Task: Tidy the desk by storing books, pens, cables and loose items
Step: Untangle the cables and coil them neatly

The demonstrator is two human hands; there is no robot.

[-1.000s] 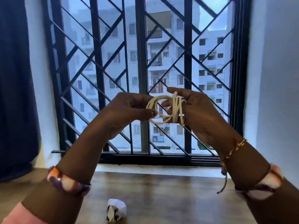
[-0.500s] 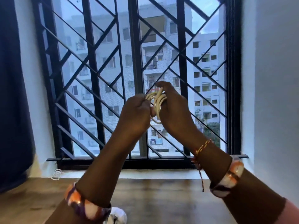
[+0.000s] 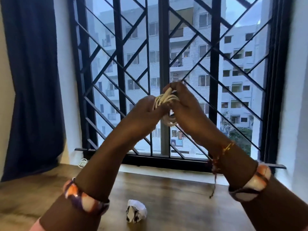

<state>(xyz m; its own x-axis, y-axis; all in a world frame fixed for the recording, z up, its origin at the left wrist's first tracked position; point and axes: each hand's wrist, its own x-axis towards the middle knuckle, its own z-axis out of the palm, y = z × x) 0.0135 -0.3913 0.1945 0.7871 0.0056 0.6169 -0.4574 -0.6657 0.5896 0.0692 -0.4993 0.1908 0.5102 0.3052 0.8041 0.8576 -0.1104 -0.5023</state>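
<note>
window [image 3: 180, 47]: big one with a black diagonal grille, takes up most of the view, apartment blocks outside
curtain [image 3: 31, 80]: dark blue, hanging on the left side of the window
surface [image 3: 175, 197]: brown wood, runs right up to the sill
left hand [image 3: 146, 112]: raised up in front of the grille, fingers curled round the left part of the cable, gripping it
right hand [image 3: 185, 109]: raised too, pressed right against the left one, fingers and thumb wrapped over the top of the cable, so it's holding on as well
bangles: a chunky orange, white and purple one on each forearm [image 3: 85, 199], plus a thin thread band [image 3: 221, 152] on the right wrist with a strand dangling down
cable [image 3: 166, 100]: cream-white, wound into a small bundle of loops, held up in the air between both hands, well above the surface; lower loops poke out under the hands
paper ball [image 3: 136, 213]: crumpled, white with dark print, sitting on the surface near the bottom edge, between the two forearms
white bit [image 3: 82, 162]: small looped thing on the sill by the curtain, too small to tell what it is
</note>
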